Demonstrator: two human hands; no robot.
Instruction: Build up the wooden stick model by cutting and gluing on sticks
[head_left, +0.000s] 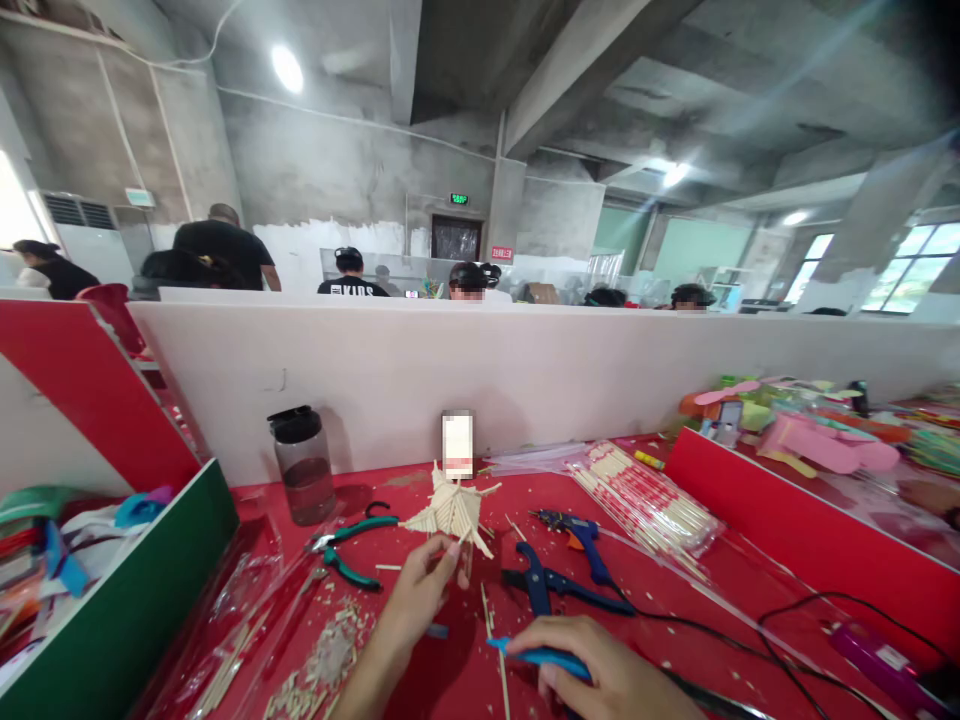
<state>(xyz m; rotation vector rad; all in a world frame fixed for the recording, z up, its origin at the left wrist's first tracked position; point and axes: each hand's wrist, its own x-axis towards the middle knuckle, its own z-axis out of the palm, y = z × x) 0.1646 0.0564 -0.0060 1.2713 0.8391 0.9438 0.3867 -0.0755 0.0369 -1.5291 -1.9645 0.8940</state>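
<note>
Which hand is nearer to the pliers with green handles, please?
Left. The left hand, holding the stick star, is just right of the pliers; the right hand, holding a blue tool, is farther right and nearer the person.

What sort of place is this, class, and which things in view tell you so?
Probably a craft workshop: a glue gun and green-handled pliers lie on the red table, among scattered wood scraps, and people sit behind the partition.
</note>
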